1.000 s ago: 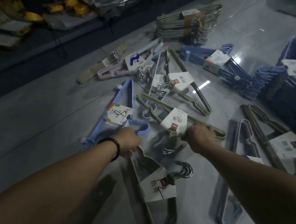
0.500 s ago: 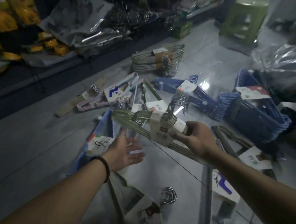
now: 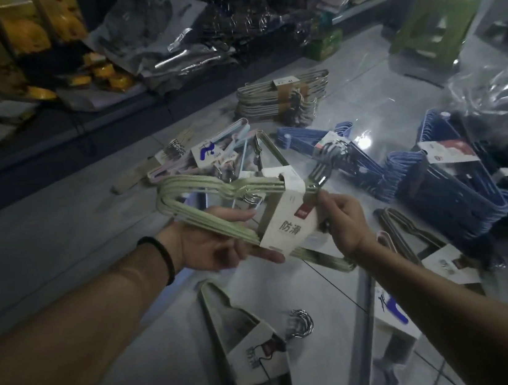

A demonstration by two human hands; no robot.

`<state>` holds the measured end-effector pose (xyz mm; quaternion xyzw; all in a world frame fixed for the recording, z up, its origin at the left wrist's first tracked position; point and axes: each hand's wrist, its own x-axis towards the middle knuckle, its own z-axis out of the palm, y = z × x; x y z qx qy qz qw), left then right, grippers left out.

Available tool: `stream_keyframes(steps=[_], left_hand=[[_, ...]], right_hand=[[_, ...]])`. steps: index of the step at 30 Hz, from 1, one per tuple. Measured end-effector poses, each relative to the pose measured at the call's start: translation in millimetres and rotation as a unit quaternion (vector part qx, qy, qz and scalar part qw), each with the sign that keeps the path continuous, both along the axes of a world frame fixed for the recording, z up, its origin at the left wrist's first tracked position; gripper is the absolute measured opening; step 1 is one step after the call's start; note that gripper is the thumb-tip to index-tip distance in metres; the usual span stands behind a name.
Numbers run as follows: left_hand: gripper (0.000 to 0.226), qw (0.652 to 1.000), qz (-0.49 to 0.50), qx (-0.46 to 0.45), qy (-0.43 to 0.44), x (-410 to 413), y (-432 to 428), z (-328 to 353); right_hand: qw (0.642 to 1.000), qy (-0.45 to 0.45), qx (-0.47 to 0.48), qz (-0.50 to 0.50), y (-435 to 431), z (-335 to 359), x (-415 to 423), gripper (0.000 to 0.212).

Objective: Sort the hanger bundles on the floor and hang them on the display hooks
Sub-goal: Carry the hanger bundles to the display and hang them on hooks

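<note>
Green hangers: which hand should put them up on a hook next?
Right, probably. The right hand grips the green hanger bundle just below its metal hooks, so it can steer them. The left hand only props it from underneath with straight fingers.

A green plastic stool [image 3: 437, 22] stands at the far right, a small green box [image 3: 323, 45] to its left; crumpled clear plastic bag [image 3: 498, 95] lies nearer, yellow packets [image 3: 104, 74] and silvery wrapped packages [image 3: 164, 62] line the low dark shelf [image 3: 45, 135]

防滑 — printed on the paper sleeve [image 3: 285, 220] around the green hanger bundle [image 3: 213, 187].
</note>
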<state>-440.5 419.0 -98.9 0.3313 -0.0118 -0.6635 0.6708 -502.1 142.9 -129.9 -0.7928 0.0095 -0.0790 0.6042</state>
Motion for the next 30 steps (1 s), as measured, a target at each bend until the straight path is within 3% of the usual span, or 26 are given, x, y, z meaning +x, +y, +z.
stream_keyframes(steps=[4,7,8,10,11,15,18,21,23,24,26,28,30], left_hand=[[0.014,0.989,0.001,0.108,-0.099,-17,-12,12],[0.041,0.968,0.058,0.221,-0.101,-32,-13,-2],[0.039,0.954,0.089,0.262,-0.116,-35,-14,-10],[0.023,0.869,0.118,0.396,-0.271,-45,-12,-25],[0.028,0.826,0.116,0.438,-0.334,-54,-13,-28],[0.051,0.775,0.107,0.463,-0.417,-94,-27,-35],[0.052,0.733,0.052,0.488,-0.471,-118,-46,-36],[0.048,0.757,0.101,0.43,-0.481,-135,-62,-37],[0.037,0.796,0.177,0.4,-0.418,-133,-62,-33],[0.028,0.814,0.229,0.392,-0.362,-127,-62,-33],[0.018,0.805,0.325,0.406,-0.284,-103,-57,-31],[0.037,0.806,0.356,0.414,-0.229,-73,-49,-35],[0.047,0.838,0.338,0.394,-0.166,-48,-40,-40]], right_hand=[[1.0,0.018,-0.007,0.009,7,0,-1,0.051],[0.995,0.066,0.063,0.044,13,0,0,0.067],[0.99,0.097,0.095,0.035,16,1,1,0.07],[0.97,0.171,0.17,0.02,22,4,3,0.071],[0.96,0.197,0.199,0.007,26,7,4,0.07],[0.925,0.295,0.225,-0.084,33,18,8,0.06],[0.927,0.329,0.143,-0.106,34,30,7,0.047],[0.938,0.299,0.095,-0.149,19,32,10,0.033],[0.95,0.261,0.067,-0.161,5,31,11,0.021],[0.951,0.248,0.084,-0.162,-2,29,9,0.019],[0.941,0.26,0.179,-0.126,-10,24,0,0.026],[0.916,0.293,0.268,-0.055,-11,11,-13,0.039],[0.896,0.321,0.307,-0.012,-8,-8,-23,0.047]])
